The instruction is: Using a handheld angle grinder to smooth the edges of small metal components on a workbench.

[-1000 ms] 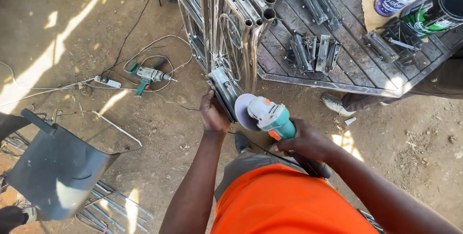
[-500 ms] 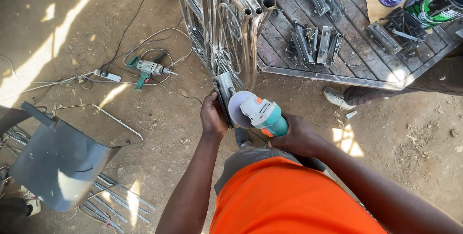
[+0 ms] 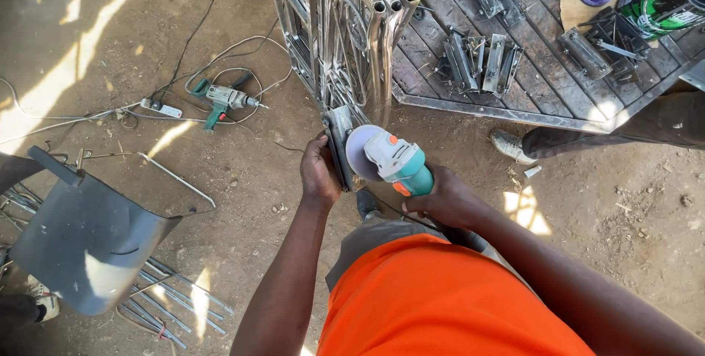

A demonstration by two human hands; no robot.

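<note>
Left hand (image 3: pixel 321 174) clamped around the metal bracket (image 3: pixel 339 143) at the gate frame's (image 3: pixel 345 40) bottom corner to steady it, right hand (image 3: pixel 448 198) wrapped tight on the teal angle grinder (image 3: pixel 393 161), disc up against that edge, drill (image 3: pixel 224 97) lying on the dirt nearby.

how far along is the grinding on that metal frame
Done: cannot tell; no finished stretch stands out on the shiny steel-tube frame. In hand: the left hand steadies the frame's flat lower bracket while the right hand holds the teal angle grinder with its disc against it. Left: unclear.
</note>
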